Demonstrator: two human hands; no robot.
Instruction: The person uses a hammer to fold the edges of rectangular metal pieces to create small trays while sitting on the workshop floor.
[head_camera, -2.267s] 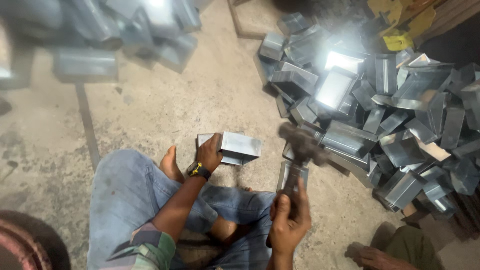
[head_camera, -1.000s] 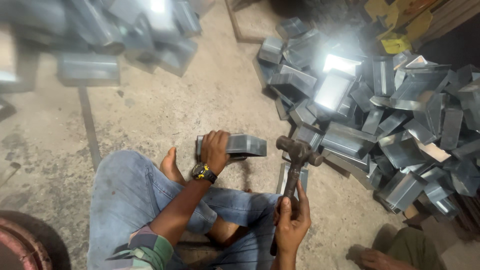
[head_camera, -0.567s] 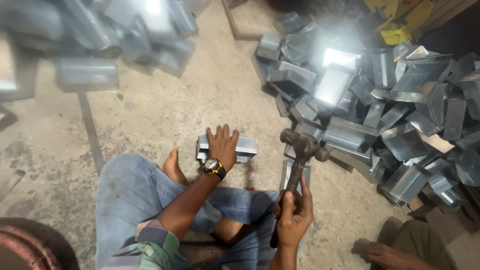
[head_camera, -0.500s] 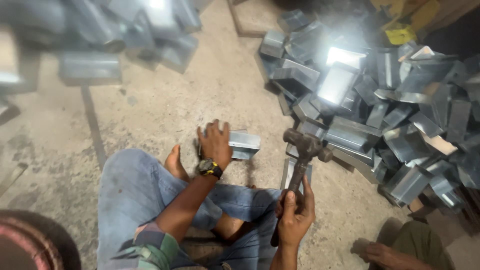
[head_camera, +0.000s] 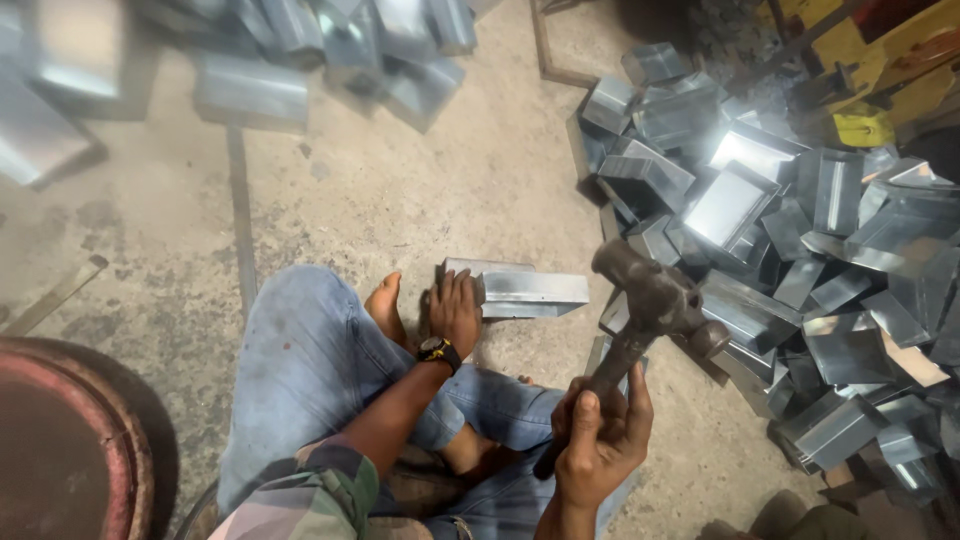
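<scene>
1. A big heap of folded sheet-metal boxes (head_camera: 800, 230) was piled on the right, and more blurry ones (head_camera: 300, 60) lay along the top left.
2. A rusty round drum rim (head_camera: 70, 440) sat at the bottom left of the concrete floor (head_camera: 400, 190).
3. The galvanised metal piece (head_camera: 525, 292) lay flat on the floor by the bare foot (head_camera: 385, 310), shiny grey and folded.
4. The left hand (head_camera: 455, 310) pressed down on its near end, fingers spread.
5. The right hand (head_camera: 595, 440) had a tight grip on the hammer (head_camera: 640, 320), whose head hung just right of the piece.
</scene>
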